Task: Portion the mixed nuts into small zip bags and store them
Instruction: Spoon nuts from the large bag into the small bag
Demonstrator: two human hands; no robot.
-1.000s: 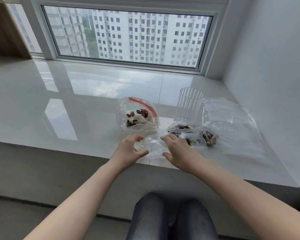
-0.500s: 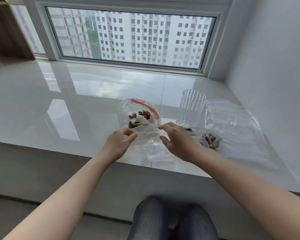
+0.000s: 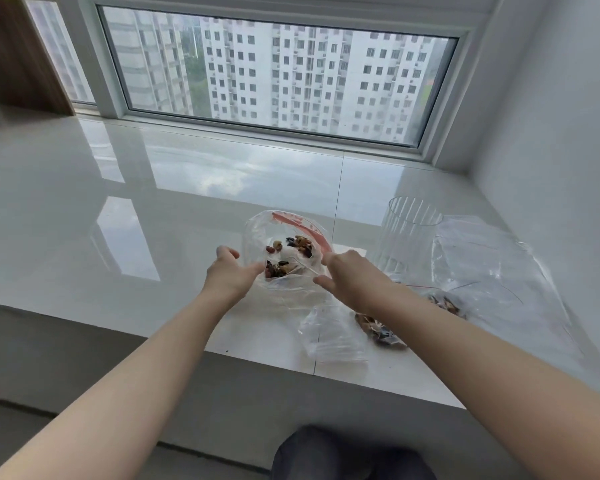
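Observation:
A small clear zip bag (image 3: 284, 233) with a red zip strip stands puffed up on the white sill, with mixed nuts (image 3: 281, 266) inside. My left hand (image 3: 229, 273) holds its lower left side, thumb across the front and fingers curled round the edge. My right hand (image 3: 349, 277) is at the bag's right side, index finger and thumb spread and touching the plastic. A second small bag (image 3: 333, 337) lies near the sill's front edge with nuts (image 3: 380, 332) in it, partly under my right forearm.
An empty ribbed clear cup (image 3: 409, 233) stands to the right of the bag. Large crumpled clear bags (image 3: 492, 271) with a few nuts (image 3: 445, 304) lie against the right wall. The glossy sill (image 3: 118, 209) stretches left and back to the window.
Both hands left the near bag at the front edge and moved forward to the red-zip bag. The left hand has taken hold of it.

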